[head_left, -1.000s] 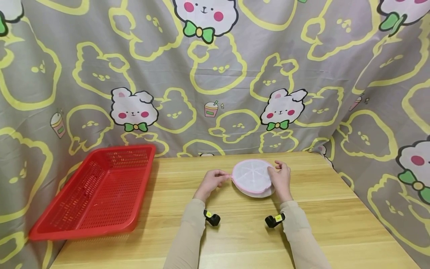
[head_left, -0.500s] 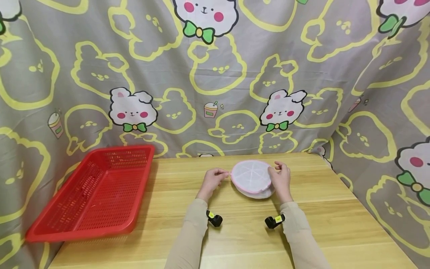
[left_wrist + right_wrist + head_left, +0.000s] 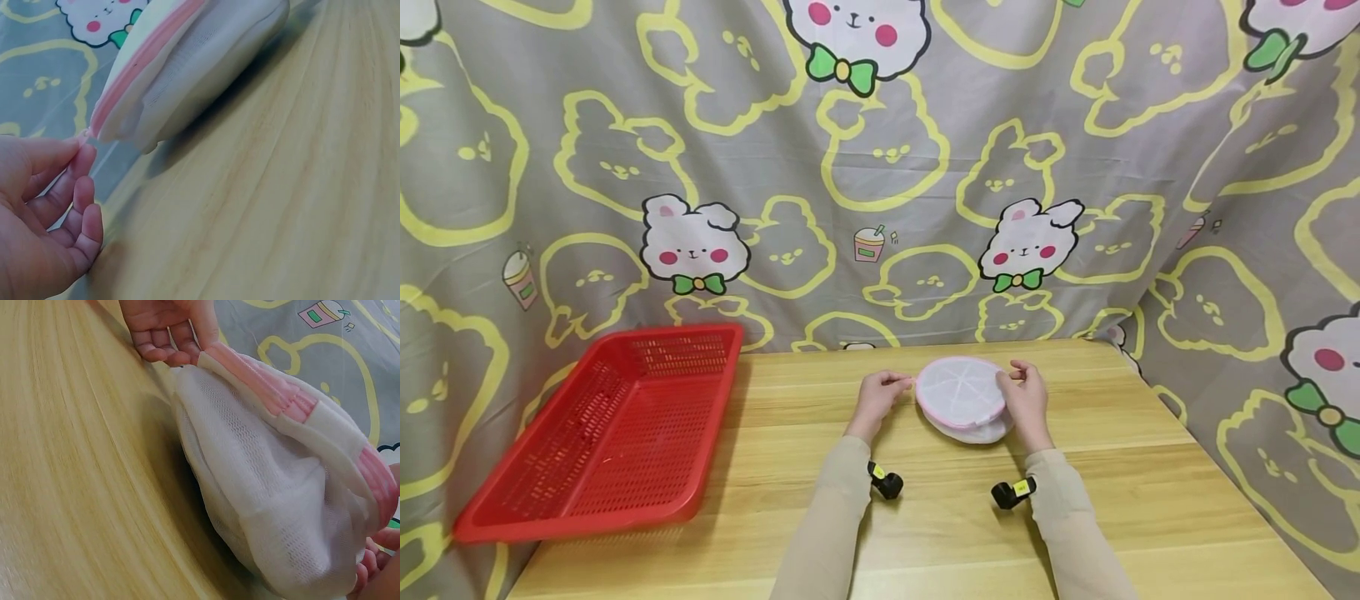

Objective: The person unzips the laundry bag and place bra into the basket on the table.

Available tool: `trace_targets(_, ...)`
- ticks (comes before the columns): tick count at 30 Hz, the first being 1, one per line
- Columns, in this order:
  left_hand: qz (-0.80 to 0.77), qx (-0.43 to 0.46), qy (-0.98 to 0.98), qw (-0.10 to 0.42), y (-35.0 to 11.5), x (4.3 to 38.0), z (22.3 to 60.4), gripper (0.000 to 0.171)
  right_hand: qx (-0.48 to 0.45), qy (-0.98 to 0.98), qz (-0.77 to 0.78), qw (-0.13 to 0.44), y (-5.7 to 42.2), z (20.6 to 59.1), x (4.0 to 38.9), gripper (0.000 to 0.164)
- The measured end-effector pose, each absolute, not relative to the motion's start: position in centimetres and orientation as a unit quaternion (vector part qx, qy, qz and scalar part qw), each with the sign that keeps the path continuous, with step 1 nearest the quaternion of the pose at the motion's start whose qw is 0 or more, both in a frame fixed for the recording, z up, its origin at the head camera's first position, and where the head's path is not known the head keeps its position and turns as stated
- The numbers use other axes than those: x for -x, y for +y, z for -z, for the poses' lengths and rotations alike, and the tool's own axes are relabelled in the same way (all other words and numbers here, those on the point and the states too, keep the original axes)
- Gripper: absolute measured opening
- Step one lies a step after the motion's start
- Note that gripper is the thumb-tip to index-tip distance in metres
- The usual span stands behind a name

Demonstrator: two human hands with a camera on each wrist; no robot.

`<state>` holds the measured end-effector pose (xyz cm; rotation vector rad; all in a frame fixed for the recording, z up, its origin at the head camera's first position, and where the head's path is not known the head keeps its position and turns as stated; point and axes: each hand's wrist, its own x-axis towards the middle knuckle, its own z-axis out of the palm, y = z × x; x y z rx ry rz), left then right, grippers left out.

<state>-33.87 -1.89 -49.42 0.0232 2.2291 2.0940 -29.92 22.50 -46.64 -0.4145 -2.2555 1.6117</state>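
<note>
Round white mesh bag [image 3: 962,392] with a pink zip [image 3: 262,381] round its edge: positioned on the far part of the pale wood-grain tabletop [image 3: 955,525], right of centre, between the two hands. Its round top panel, marked by seams meeting in the middle, faces up; the side wall below is soft and creased. A short white fabric piece [image 3: 331,425] interrupts the zip. Contact between underside and tabletop: cannot tell, shadow covers it.

Left hand [image 3: 877,402]: thumb and forefinger closed together on a small pink tab [image 3: 86,134] at the bag's left edge. Remaining fingers loosely bent, holding nothing.

Right hand [image 3: 1027,400]: grips the bag's right edge, thumb towards the top panel, some fingers bent behind the edge. Exact finger contact partly hidden by the bag.

Both arms reach in from the near side in beige sleeves [image 3: 1071,508]; a small black camera with a yellow label [image 3: 887,482] sits at each wrist.

Left side: rectangular red plastic basket [image 3: 647,442] with slotted walls, well apart from the bag.

Far side and right: grey fabric curtain [image 3: 910,183] printed with yellow outlines, white rabbits and pink cups.
</note>
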Motion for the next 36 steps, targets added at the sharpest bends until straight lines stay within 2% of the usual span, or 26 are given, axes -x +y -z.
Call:
trace_targets(9,-0.687,0.007,0.726,0.035,-1.33,34.28,49.26,0.016,0.144,-0.796,-0.571,0.138,22.49,46.96,30.12,0.049)
trace_targets(24,-0.691,0.011,0.722,0.030,-0.83,34.87,49.69,0.015,0.113,-0.804,-0.582,0.034,22.57,46.77,29.98,0.069)
trace_targets(36,-0.696,0.010,0.717,0.034,-0.91,34.82,49.93,0.016,0.097,-0.824,-0.558,0.026,22.64,46.89,30.11,0.067)
